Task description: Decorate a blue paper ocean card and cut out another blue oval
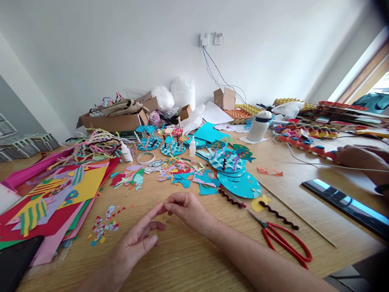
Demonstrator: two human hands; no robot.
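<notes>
I have the right hand (187,211) pinching, its thumb and forefinger pressed together at the tip of the left hand's outstretched forefinger; the left hand (138,239) is otherwise loosely spread, with nothing visible in its grasp. The fingertips seem to meet for fine handling, but they cover the spot, so I cannot tell whether a scrap sits between them. Nearest them on the tabletop (170,263), I see blue paper scraps (208,190) beyond the right hand and tiny paper pieces (106,227) left of the left one, spread, I judge, for easy picking. The scissors (279,243) lie past the right forearm (258,251), handles turned toward the near edge, probably for a quick grab. A dark device (18,259) is cut off at lower left; whatever another person's hand (354,158) touches at far right, I cannot make out
</notes>
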